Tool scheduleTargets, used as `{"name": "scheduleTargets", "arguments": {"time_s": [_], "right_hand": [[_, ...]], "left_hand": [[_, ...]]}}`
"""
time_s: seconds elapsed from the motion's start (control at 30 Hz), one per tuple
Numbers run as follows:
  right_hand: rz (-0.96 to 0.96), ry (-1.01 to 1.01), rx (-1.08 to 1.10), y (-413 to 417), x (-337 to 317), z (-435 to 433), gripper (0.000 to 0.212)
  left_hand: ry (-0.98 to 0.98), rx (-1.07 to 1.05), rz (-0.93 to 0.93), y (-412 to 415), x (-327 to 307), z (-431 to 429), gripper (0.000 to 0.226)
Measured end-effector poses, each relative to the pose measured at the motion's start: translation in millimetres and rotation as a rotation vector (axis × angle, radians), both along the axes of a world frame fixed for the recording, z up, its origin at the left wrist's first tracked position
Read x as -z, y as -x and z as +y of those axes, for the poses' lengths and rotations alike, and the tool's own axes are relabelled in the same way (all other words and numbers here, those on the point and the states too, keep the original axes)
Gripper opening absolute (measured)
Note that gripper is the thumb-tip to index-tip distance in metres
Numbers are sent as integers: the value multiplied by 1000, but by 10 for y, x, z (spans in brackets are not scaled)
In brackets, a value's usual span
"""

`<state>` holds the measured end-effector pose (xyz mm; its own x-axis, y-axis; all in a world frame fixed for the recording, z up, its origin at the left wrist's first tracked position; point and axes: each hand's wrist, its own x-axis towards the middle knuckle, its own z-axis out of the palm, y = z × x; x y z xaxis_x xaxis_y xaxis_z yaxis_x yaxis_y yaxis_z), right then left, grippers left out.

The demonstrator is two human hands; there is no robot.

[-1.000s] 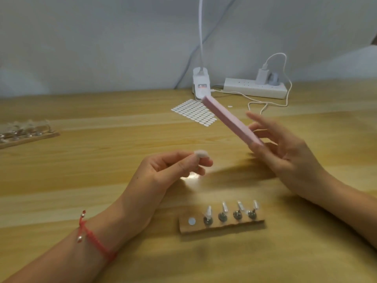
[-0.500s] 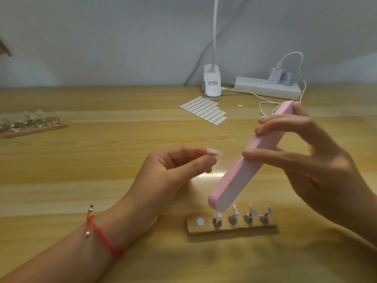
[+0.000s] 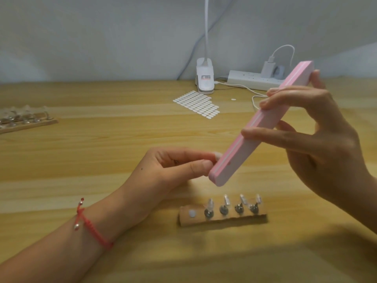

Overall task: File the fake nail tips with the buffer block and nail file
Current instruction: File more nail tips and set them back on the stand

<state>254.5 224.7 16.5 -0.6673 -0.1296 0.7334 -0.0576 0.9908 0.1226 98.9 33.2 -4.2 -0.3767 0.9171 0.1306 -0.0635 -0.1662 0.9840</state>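
1. The long pink foam buffer block (image 3: 259,127) hangs aslant above the counter, low end toward 7 o'clock, high end toward 1 o'clock. I judge the tilt is meant to lay its striped side against the tip being filed.
2. The right hand (image 3: 318,144) clasps the block about its middle in a narrow grasp, thumb on the near face and fingers curled over the far edge.
3. The left hand (image 3: 171,168) is closed to a tight pinch, thumb and forefinger on what seems to be a small pale fake nail tip (image 3: 217,154). It is mostly hidden and touches the block near its low end. Holding it at the fingertips likely leaves its edge free to rub.
4. At 6 o'clock from that low end, a brown cardboard strip (image 3: 234,220) lies on the light wooden counter (image 3: 102,139). It carries four clear nail tips (image 3: 226,200) on small metal stands. A bare white sticky dot (image 3: 191,213) sits at its 9 o'clock end, probably the held tip's seat.
5. A white sheet of oval stickers (image 3: 196,104) lies toward 12 o'clock, well apart.
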Motion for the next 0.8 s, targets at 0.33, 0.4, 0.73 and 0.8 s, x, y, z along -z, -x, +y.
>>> {"name": "scheduleTargets", "arguments": {"time_s": [0.33,0.4,0.73,0.8], "right_hand": [[-38,-11,-100,70,36,-122,39],[3,42,-47,63,13,-67,46],[-19,65,-96,105,79,-155,36],[-51,46,-133,124,119,-245,39]], "left_hand": [[36,-4,8,-6,-13,17,19],[34,-2,11,-7,-7,18,16],[40,-3,15,8,-2,19,23],[45,-14,3,13,4,16,23]]}}
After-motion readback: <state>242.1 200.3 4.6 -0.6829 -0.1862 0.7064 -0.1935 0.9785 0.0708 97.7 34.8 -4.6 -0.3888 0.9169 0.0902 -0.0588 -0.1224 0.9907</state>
